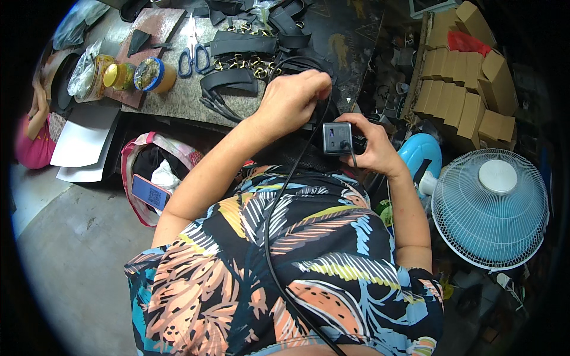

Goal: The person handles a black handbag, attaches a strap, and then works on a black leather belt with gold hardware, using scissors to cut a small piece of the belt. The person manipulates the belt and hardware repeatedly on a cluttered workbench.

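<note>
Up close, the right hand (371, 148) closes its grip on a small grey box (337, 138), held just off the counter (178, 98) edge above the person's lap. At 11 o'clock from the box, the left hand (294, 98) pinches a black cable (270, 237) that runs down across the patterned shirt. Black straps (240, 44) and blue-handled scissors (193, 56) lie on the counter at 12 o'clock. A white fan (493, 207) stands at 3 o'clock.
</note>
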A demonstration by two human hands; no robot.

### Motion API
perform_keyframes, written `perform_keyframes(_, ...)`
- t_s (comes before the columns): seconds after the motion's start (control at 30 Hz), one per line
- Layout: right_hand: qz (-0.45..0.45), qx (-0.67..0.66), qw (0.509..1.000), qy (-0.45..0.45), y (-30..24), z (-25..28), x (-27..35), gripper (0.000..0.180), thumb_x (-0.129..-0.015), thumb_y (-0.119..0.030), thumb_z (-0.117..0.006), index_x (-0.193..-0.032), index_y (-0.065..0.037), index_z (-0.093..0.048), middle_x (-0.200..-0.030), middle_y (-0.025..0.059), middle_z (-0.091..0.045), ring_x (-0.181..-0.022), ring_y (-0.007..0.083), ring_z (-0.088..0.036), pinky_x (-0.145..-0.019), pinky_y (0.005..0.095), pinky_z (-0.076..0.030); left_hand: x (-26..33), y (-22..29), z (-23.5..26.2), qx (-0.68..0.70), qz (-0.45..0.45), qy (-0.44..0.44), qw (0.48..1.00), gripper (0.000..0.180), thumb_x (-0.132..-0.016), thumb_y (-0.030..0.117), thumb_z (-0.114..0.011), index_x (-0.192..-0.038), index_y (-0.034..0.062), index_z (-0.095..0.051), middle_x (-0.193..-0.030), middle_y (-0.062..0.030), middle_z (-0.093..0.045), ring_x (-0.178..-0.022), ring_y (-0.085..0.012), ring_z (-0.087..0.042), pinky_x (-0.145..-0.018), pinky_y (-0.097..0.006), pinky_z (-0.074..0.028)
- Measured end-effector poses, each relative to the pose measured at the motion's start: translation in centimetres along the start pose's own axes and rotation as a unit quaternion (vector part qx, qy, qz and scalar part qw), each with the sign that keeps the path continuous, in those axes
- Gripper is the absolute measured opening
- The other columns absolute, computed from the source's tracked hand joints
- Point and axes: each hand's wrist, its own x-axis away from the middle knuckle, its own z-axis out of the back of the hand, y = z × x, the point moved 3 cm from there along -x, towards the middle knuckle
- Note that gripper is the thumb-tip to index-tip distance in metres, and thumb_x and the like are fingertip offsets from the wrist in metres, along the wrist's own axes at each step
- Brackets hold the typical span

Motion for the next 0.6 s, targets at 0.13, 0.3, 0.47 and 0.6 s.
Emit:
perform_keyframes(0.13,-0.036,0.094,0.995,0.024,0.4,-0.8,0.5,0.069,-0.065,-0.017,-0.081,-0.129,-0.008,-0.057,-0.118,0.0134,-0.068,-0.109,0.0336,-0.068,-0.097,0.0386,-0.051,0.8,0.5,-0.3,0.021,0.005,-0.036,0.999,0.019,-0.078,-0.003,-0.060,-0.094,0.0076,-0.060,-0.088,-0.0101,-0.064,-0.082,-0.0353,-0.066,-0.067,-0.044,-0.052)
perform_keyframes(0.3,-0.023,0.114,0.992,0.047,1.2,-1.8,0.0,0.067,-0.065,-0.010,-0.074,-0.130,-0.010,-0.055,-0.123,0.0146,-0.061,-0.111,0.0394,-0.063,-0.093,0.0440,-0.053,0.6,-0.6,-1.4,0.010,-0.003,-0.147,0.989,0.022,-0.081,-0.006,-0.058,-0.101,0.0031,-0.059,-0.094,-0.0165,-0.064,-0.090,-0.0390,-0.064,-0.077,-0.044,-0.052)
perform_keyframes(0.47,-0.029,0.064,0.996,0.054,1.9,-2.4,-0.5,0.070,-0.066,-0.007,-0.074,-0.133,-0.006,-0.053,-0.125,0.0154,-0.061,-0.115,0.0373,-0.062,-0.098,0.0420,-0.051,0.7,-1.1,-1.6,-0.007,-0.005,-0.226,0.974,0.035,-0.082,0.000,-0.058,-0.117,0.0034,-0.060,-0.105,-0.0186,-0.068,-0.099,-0.0387,-0.066,-0.088,-0.044,-0.053)
perform_keyframes(0.6,-0.088,0.063,0.993,0.048,2.0,-2.4,-0.6,0.075,-0.070,-0.005,-0.074,-0.140,-0.006,-0.048,-0.133,0.0152,-0.060,-0.127,0.0320,-0.058,-0.109,0.0402,-0.046,0.8,-0.9,-0.8,-0.018,0.030,-0.255,0.966,0.058,-0.077,0.024,-0.068,-0.130,0.0021,-0.057,-0.108,-0.0224,-0.067,-0.103,-0.0407,-0.065,-0.091,-0.047,-0.052)
